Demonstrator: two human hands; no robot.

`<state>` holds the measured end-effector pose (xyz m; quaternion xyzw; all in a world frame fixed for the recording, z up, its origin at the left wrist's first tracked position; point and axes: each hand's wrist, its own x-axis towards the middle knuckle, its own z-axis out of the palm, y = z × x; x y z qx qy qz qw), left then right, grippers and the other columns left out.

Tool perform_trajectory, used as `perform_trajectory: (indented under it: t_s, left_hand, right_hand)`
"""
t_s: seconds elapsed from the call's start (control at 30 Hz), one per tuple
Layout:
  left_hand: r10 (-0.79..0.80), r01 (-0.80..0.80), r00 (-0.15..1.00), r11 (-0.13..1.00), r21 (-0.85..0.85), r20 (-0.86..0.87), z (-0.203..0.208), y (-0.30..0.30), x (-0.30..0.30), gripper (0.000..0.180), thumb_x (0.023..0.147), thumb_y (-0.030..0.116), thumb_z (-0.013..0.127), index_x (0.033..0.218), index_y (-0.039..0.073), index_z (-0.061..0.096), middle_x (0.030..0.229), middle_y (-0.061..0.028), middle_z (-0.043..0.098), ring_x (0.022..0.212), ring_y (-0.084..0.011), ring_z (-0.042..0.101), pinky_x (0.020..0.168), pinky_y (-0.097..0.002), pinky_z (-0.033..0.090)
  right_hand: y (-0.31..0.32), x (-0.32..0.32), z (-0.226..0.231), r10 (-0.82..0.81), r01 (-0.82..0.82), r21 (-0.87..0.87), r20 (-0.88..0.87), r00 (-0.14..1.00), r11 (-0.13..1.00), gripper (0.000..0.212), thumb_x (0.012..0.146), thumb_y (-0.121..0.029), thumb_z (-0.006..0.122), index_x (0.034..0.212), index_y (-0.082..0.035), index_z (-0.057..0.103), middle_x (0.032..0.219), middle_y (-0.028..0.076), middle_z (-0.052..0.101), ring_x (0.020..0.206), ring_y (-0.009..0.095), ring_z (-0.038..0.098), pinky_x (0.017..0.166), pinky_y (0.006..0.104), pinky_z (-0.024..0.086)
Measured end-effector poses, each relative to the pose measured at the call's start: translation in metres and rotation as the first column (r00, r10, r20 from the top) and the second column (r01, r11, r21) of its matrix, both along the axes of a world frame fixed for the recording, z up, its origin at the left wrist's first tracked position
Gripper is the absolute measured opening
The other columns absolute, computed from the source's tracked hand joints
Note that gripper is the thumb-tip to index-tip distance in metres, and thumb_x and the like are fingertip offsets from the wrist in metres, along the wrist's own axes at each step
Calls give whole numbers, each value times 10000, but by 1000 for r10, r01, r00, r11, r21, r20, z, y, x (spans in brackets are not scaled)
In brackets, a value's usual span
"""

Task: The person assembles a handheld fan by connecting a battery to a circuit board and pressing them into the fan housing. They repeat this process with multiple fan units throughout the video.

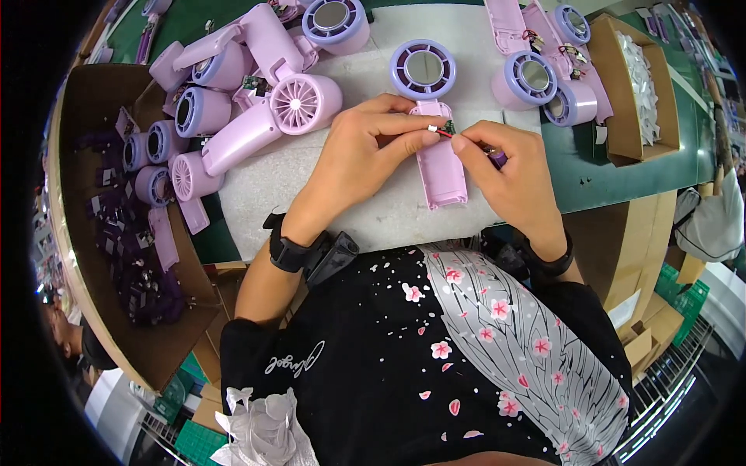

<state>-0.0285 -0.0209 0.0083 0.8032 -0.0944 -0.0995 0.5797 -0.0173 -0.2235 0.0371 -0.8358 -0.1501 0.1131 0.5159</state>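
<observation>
A pink handheld fan with a purple ring head (425,68) lies before me, its handle shell (444,175) opened as a shallow trough. Over the shell's upper end, my left hand (361,151) pinches a small white connector (433,128) between thumb and finger. A small green circuit board (448,126) sits right beside those fingertips. My right hand (513,167) is closed at the end of a thin red wire (444,133) that runs toward the connector. Under its curled fingers shows a purple cylindrical battery (497,158); whether they grip it is partly hidden.
Several pink fans (307,105) are piled at the left, others (528,78) at the right. A cardboard box (81,101) of purple batteries (140,279) stands left. A smaller box (622,155) with white parts (637,85) stands right. A white mat (342,221) covers the green table (622,186).
</observation>
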Motion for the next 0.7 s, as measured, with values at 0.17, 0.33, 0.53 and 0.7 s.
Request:
perform_trajectory:
  t_s: [0.17, 0.33, 0.53, 0.7]
  left_hand:
    - [35, -35, 999, 999, -27, 18, -2, -4, 0, 225, 876, 131, 687, 1083, 51, 723, 1050, -124, 644, 876, -163, 629, 738, -256, 504]
    - [87, -86, 996, 991, -104, 8, -6, -5, 0, 213, 832, 144, 705, 1034, 90, 745, 976, -144, 663, 768, -189, 649, 681, -275, 503]
    - [112, -120, 992, 983, -142, -64, -1, -7, 0, 215, 814, 119, 698, 1021, 88, 748, 976, -135, 663, 743, -172, 642, 660, -263, 499]
    - [15, -18, 999, 997, -71, -49, 2, -3, -2, 274, 845, 67, 693, 1118, 60, 711, 1103, -109, 608, 837, -116, 605, 708, -230, 489]
  right_hand:
    - [1, 0, -4, 39, -16, -153, 149, 988, 988, 136, 843, -72, 656, 773, 39, 621, 651, 98, 589, 545, 195, 538, 526, 298, 394]
    - [7, -6, -5, 105, -55, -223, 217, 971, 973, 76, 811, -42, 672, 780, 21, 642, 655, 102, 595, 547, 229, 559, 532, 306, 415]
    - [9, -12, -5, -3, 95, -276, 316, 949, 956, 40, 791, -25, 688, 817, 4, 680, 708, 91, 608, 571, 222, 570, 538, 315, 426]
    - [1, -6, -7, 12, 8, -117, 171, 985, 993, 88, 799, -32, 693, 870, 20, 700, 753, 78, 591, 609, 162, 570, 541, 298, 424]
